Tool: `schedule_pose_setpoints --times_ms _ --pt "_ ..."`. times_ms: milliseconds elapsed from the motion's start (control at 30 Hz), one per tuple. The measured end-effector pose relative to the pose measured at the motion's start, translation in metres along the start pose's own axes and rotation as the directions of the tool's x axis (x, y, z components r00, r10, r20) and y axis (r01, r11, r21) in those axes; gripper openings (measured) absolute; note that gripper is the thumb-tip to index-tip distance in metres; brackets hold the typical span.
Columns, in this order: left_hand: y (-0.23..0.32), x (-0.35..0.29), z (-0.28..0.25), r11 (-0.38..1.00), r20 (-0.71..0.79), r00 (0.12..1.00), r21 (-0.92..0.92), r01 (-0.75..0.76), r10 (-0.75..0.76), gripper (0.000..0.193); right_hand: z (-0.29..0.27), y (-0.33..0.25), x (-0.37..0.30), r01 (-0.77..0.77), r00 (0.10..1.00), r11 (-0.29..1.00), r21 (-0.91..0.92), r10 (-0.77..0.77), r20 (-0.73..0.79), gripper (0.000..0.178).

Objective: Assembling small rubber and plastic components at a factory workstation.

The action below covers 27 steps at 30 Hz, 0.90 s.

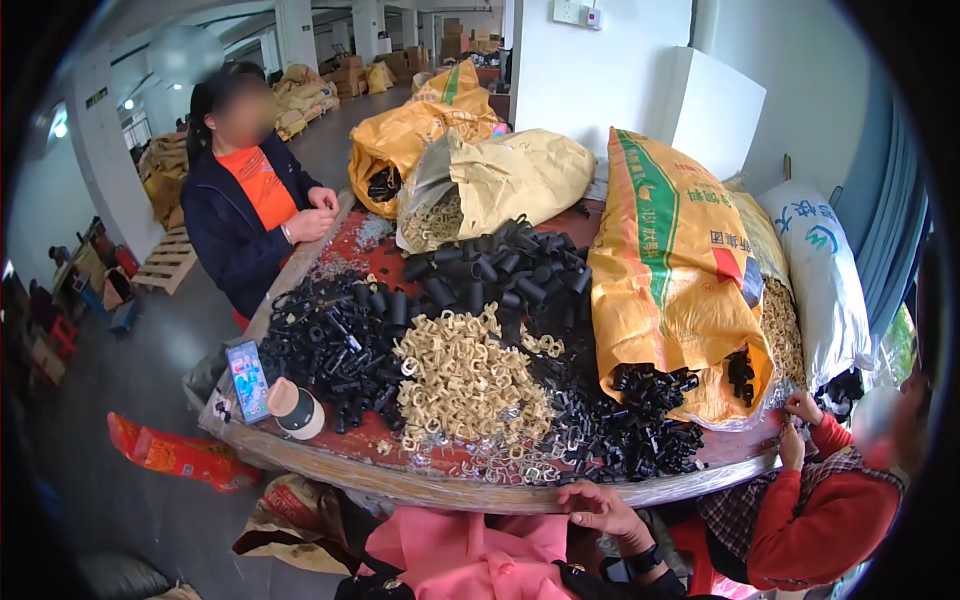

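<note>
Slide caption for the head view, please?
Right hand at the near edge of a table heaped with loose beige pieces and black parts, an orange sack at right.

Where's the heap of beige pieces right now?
In the head view, the heap of beige pieces sits around mid-table, in front of the black tubes, right of the lidded cup and up-left of the wearer's right hand.
</note>
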<state>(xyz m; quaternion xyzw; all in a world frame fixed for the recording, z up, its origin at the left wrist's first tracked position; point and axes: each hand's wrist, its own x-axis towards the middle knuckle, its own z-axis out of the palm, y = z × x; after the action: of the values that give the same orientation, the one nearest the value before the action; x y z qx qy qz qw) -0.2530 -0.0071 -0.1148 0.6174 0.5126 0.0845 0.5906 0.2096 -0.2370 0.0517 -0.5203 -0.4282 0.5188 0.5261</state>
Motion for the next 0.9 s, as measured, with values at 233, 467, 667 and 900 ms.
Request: schedule_pose_setpoints --times_ms 233,467,667,900 --pt "0.001 0.039 -0.043 0.999 0.202 0.979 -0.020 0.036 -0.031 0.048 0.012 0.016 0.005 -0.005 0.930 0.994 0.113 0.046 -0.364 0.031" --pt "-0.045 0.046 -0.046 0.979 0.423 0.901 -0.126 0.162 -0.095 0.047 0.025 0.025 0.018 0.013 0.875 1.000 0.021 -0.001 -0.484 0.026" --pt "-0.087 0.024 -0.035 0.940 0.569 0.817 -0.218 0.263 -0.096 0.046 0.031 0.023 0.018 -0.014 0.866 0.998 -0.057 -0.016 -0.499 0.019" --pt "0.053 0.018 -0.032 0.998 0.531 0.845 0.018 0.056 -0.057 0.050 0.022 0.030 0.023 -0.058 0.818 0.976 -0.209 -0.074 -0.570 0.017"
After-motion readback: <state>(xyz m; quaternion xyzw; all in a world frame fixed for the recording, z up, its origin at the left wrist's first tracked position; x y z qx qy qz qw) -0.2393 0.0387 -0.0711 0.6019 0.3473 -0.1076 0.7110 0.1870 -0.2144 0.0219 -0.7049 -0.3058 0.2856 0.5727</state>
